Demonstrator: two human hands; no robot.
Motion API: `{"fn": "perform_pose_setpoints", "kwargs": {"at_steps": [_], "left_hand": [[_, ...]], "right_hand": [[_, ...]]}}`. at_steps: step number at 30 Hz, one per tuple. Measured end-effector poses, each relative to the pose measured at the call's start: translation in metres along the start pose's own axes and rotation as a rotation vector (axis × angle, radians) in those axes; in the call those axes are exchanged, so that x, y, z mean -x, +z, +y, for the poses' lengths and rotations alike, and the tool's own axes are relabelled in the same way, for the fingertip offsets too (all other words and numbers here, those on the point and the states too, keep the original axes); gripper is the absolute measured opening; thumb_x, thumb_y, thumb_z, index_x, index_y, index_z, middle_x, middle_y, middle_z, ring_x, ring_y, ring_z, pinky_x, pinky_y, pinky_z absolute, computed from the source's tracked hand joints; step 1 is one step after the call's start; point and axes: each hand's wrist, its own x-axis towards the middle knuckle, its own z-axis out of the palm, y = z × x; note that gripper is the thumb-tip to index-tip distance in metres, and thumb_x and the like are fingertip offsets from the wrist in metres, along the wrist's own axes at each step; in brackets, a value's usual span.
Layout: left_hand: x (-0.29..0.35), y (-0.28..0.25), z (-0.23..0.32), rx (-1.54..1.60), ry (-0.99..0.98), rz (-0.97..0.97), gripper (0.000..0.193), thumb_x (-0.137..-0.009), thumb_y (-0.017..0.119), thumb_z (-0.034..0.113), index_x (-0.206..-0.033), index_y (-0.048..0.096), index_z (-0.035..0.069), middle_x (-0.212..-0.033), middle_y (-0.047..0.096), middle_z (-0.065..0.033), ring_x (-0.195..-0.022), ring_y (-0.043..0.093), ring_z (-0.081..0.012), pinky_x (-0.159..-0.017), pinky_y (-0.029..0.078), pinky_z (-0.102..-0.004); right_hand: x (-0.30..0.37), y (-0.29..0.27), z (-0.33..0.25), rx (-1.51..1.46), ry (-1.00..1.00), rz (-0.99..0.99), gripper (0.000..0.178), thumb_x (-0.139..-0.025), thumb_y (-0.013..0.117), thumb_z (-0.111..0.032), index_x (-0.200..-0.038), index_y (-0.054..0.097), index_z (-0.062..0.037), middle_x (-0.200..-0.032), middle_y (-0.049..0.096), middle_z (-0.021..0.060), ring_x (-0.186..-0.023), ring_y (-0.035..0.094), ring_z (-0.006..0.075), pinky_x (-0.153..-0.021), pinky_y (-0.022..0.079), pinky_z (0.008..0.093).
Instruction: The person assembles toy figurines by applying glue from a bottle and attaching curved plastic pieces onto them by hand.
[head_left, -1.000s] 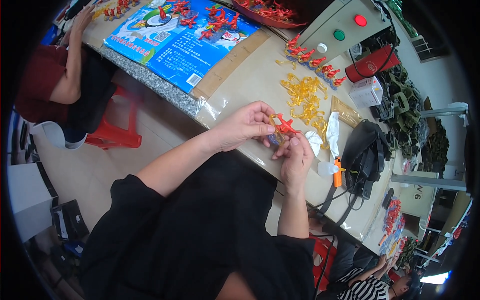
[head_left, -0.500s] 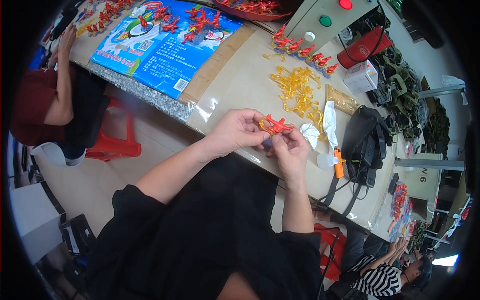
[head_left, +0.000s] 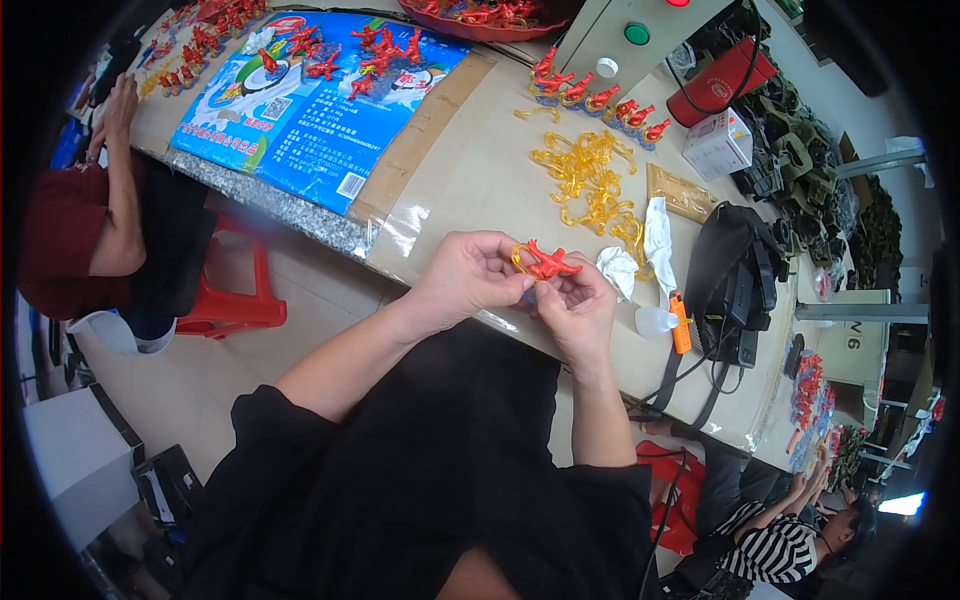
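Observation:
A small red figurine is held up between both hands near the table's front edge. My left hand pinches a curved, see-through yellow piece against the figurine's left side. My right hand grips the figurine from the right and below, its thumb at the base. The bluish base shows only in part between the fingers. Whether the yellow piece is attached cannot be seen. Beyond the hands lies a loose pile of similar yellow pieces. A row of red figurines on bluish bases stands behind that pile.
Right of my hands are crumpled white tissue, a small clear bottle, an orange tool and a black bag with cables. A blue printed sheet bears more figurines. Co-workers sit at left and lower right.
The whole view has shifted slightly, with the table items a little further left and up. Both hands keep hold of the figurine and yellow piece, which are tilted slightly differently.

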Motion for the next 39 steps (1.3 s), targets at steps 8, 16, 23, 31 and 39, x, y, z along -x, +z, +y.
{"fn": "perform_pose_setpoints", "kwargs": {"at_steps": [8,16,23,31,39], "left_hand": [[0.000,-0.001,0.000,-0.081,0.034,-0.011,0.014,-0.076,0.057,-0.003,-0.090,0.056,0.000,-0.084,0.059,-0.0039,-0.076,0.057,-0.0070,-0.068,0.047,-0.0206],[-0.001,0.006,0.013,-0.041,-0.005,-0.028,0.021,-0.077,0.059,0.002,-0.097,0.053,0.000,-0.088,0.058,-0.0052,-0.072,0.056,-0.0084,-0.062,0.048,-0.0205],[-0.033,0.017,0.041,-0.415,0.056,0.088,0.021,-0.077,0.062,0.009,-0.096,0.054,0.000,-0.083,0.059,-0.0035,-0.072,0.054,-0.0058,-0.060,0.044,-0.0186],[-0.179,0.063,0.030,-0.952,0.486,0.156,0.019,-0.063,0.067,0.014,-0.073,0.060,0.001,-0.069,0.060,-0.0092,-0.063,0.058,-0.0162,-0.058,0.045,-0.0273],[-0.257,0.097,-0.010,-1.418,0.453,0.408,0.016,-0.062,0.064,0.023,-0.069,0.063,0.008,-0.071,0.061,-0.0072,-0.083,0.052,-0.0226,-0.075,0.037,-0.0354]], "right_hand": [[-0.002,-0.004,0.004,0.029,-0.064,-0.018,0.016,-0.069,0.058,0.009,-0.084,0.054,0.0049,-0.081,0.047,0.0026,-0.068,0.051,0.0045,-0.060,0.044,0.0161],[-0.001,-0.004,-0.003,-0.034,-0.090,-0.105,0.021,-0.073,0.058,0.007,-0.093,0.052,0.0062,-0.086,0.047,0.0043,-0.077,0.055,0.0097,-0.067,0.048,0.0194],[0.017,-0.006,-0.009,0.111,-0.092,0.194,0.026,-0.078,0.056,-0.001,-0.102,0.048,0.0046,-0.094,0.045,0.0090,-0.066,0.052,0.0085,-0.059,0.046,0.0200],[0.031,-0.014,0.006,0.411,-0.312,0.108,0.012,-0.076,0.057,-0.001,-0.087,0.056,0.0025,-0.082,0.052,0.0091,-0.059,0.055,0.0127,-0.054,0.046,0.0219],[0.034,-0.019,0.006,0.439,-0.365,0.035,0.012,-0.074,0.056,0.003,-0.086,0.056,0.0017,-0.079,0.053,0.0099,-0.064,0.056,0.0181,-0.055,0.046,0.0252]]}}
